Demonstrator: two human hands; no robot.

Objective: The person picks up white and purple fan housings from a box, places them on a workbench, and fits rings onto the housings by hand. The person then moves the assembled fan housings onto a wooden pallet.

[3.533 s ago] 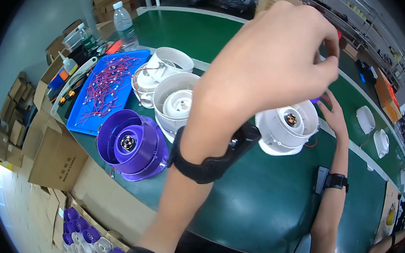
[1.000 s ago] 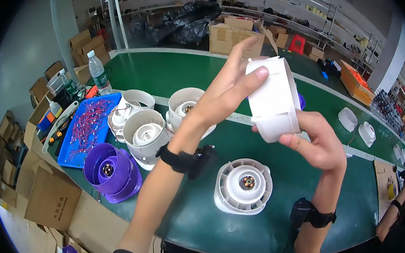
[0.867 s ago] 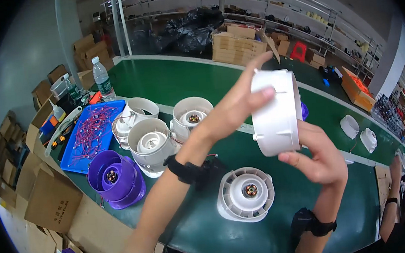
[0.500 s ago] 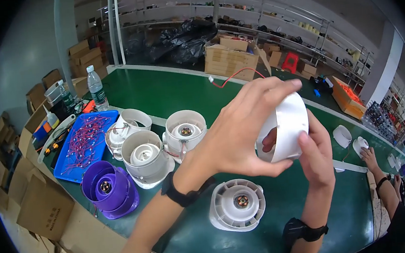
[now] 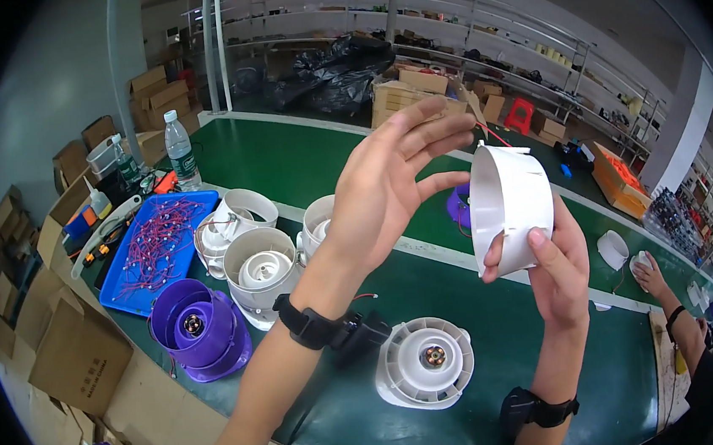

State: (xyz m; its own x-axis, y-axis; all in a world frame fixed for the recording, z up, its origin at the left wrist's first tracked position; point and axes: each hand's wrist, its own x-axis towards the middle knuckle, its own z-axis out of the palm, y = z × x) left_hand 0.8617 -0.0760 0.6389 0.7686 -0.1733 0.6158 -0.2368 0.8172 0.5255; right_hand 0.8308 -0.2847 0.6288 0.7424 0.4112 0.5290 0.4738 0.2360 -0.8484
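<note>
1. The ring [image 5: 527, 199], white, is held in the air above the bench [image 5: 502, 337], toward its right end.
2. The right hand [image 5: 559, 264] pinches the ring's lower wall, thumb outside, fingertips showing inside the opening.
3. The left hand [image 5: 382, 174] is spread, palm toward the ring; its thumb is just beside the ring's left rim, and whether it touches I cannot tell.
4. The ring looks like thin, stiff plastic: probably light, a little slick, and liable to flex or crack if squeezed hard across.
5. The wall is the sound place to hold, thumb outside and fingers inside; small tabs on the rim look easier to snap. A red wire [image 5: 493, 134] shows at the top and should not be tugged.
6. Counts: one ring in hand; one more ring [image 5: 618, 250] at the bench's right, near a co-worker's hand [image 5: 652, 277] on one white piece [image 5: 640, 261].
7. One white base [image 5: 404, 356] by the near edge, copper coil upward.
8. Two upright white housings [image 5: 254, 292], the second partly hidden behind the left hand; one tilted white piece [image 5: 215, 235] beside them.
9. One purple housing [image 5: 215, 345] at the left edge; one purple part [image 5: 457, 205] beyond the ring, mostly hidden.
10. One blue tray [image 5: 116, 282] along the left edge, its wires [image 5: 159, 240] too tangled to count; two bottles [image 5: 182, 153] near the far left corner.
</note>
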